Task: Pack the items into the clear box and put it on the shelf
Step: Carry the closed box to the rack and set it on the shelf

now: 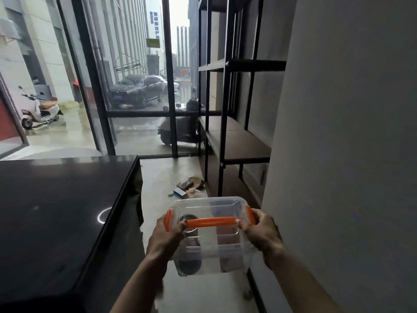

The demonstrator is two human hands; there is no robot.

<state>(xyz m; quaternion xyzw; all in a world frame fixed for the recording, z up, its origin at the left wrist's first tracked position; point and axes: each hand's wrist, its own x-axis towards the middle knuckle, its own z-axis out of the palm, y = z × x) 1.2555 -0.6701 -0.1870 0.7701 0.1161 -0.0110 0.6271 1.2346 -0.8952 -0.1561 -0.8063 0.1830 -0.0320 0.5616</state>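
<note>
head view: clear box (pixel 212 236) between left hand (pixel 168 233) and right hand (pixel 259 231)

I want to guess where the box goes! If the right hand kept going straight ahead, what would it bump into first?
Probably the shelf. The right hand grips the box and points forward over bare floor toward the shelf's black frame. Depth is hard to judge here.

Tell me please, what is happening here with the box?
A person carries a clear box in the air with both hands. The left hand and the right hand each hold one end, near the orange latches, and the orange handle runs across the closed lid. Some items show dimly inside. The black shelf stands ahead to the right, with nothing visible on its boards. The box is not yet on it.
</note>
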